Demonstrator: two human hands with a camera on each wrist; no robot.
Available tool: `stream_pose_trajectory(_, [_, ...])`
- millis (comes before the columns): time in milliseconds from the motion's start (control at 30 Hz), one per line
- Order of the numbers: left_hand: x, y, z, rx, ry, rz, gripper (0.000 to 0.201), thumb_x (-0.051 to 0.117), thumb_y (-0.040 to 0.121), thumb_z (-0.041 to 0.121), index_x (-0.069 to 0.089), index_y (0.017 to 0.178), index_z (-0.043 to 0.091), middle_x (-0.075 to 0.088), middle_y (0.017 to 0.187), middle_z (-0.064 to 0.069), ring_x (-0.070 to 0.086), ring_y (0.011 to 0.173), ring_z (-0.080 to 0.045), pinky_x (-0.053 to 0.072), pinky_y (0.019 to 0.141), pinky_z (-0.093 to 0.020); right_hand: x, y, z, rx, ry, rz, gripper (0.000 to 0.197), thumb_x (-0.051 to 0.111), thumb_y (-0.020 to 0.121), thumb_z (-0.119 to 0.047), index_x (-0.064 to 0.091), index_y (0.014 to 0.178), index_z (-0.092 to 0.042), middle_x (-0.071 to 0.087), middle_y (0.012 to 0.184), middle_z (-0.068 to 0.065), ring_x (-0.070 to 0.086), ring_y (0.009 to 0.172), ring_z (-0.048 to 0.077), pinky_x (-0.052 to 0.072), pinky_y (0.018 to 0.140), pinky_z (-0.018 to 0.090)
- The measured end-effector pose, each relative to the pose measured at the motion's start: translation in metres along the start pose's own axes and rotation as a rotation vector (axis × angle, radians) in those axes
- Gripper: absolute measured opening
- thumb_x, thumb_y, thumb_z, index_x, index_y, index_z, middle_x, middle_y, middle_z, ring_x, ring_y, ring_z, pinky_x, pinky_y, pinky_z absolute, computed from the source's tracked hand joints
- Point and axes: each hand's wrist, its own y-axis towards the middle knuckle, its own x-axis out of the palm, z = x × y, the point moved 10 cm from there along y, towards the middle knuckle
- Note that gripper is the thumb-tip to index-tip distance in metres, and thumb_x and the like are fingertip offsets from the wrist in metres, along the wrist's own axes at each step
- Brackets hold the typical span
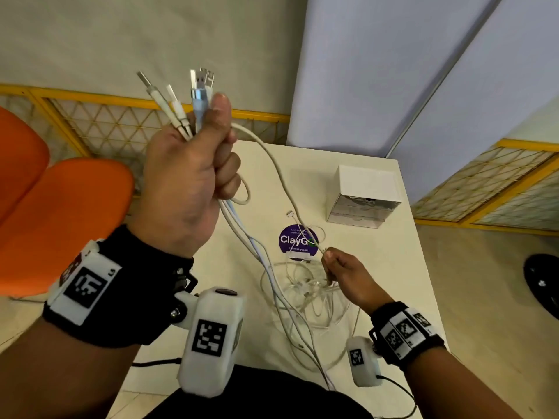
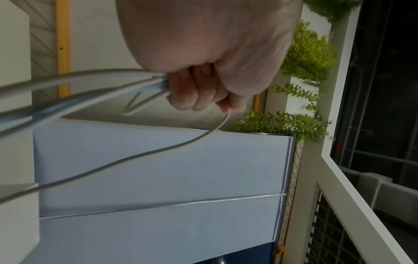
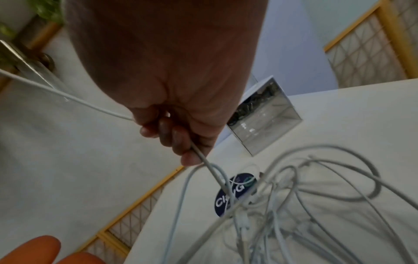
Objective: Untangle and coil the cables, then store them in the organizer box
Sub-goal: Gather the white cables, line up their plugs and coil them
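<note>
The left hand (image 1: 187,182) is raised well above the bench (image 1: 402,267), its fingers (image 2: 192,92) curled tight round a bundle of cables (image 1: 242,231). Four connector ends (image 1: 181,95) stick up out of the fist: two white plugs leaning left and two metal-tipped ones upright against the thumb. Below the fist the strands hang down to a loose tangle (image 1: 305,288) on the bench; the number of separate strands in that heap cannot be counted. One small loop bulges out of the fist on its right side.

One thin white cable (image 1: 281,179) runs from the top of the left fist down to the right hand (image 1: 348,276), which is low, just above the tangle. The right fingers (image 3: 178,141) are closed and pinch this single cable; it enters at the thumb side and leaves past the little finger into the heap.

One organizer box (image 1: 363,195), white-topped with clear drawer fronts, stands at the far right part of the bench, apart from the tangle, close to the right edge. One round purple sticker (image 1: 290,240) lies between box and tangle, partly under cable. Bare bench shows left of the tangle and between it and the box. Two orange chair seats (image 1: 60,213) stand off the left edge.
</note>
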Motion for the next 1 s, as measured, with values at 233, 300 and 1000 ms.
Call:
stream_pose_trajectory(233, [0.012,-0.007,-0.02,-0.121,0.123,-0.077,0.021,0.068,0.084,0.024,0.059,0.065,0.022,0.024,0.052,0.009,0.013,0.044,-0.009,0.013,0.044,-0.023,0.011,0.011,-0.02,-0.001,-0.012,0.03,0.04,0.041,0.106,-0.028,0.045,0.074,-0.004,0.04,0.064,0.002,0.038,0.062,0.017,0.035,0.063,0.031])
stream_pose_trajectory(300, [0.009,-0.008,-0.035,-0.209,0.189,-0.066,0.019,0.07,0.085,0.02,0.055,0.073,0.018,0.026,0.05,0.009,0.015,0.042,-0.01,0.015,0.043,-0.022,0.008,0.014,-0.038,-0.011,0.02,0.051,0.042,0.041,0.106,-0.028,0.046,0.076,0.0,0.039,0.064,0.006,0.035,0.062,0.017,0.033,0.062,0.03])
stream_pose_trajectory(1000, [0.024,-0.012,-0.049,-0.104,0.321,-0.029,0.023,0.063,0.096,0.023,0.071,0.083,0.007,0.034,0.042,0.014,0.025,0.039,-0.004,0.023,0.041,-0.018,0.011,-0.021,-0.185,-0.273,0.123,-0.153,0.038,0.041,0.101,-0.032,0.057,0.072,-0.013,0.037,0.063,0.001,0.032,0.059,0.015,0.031,0.057,0.024])
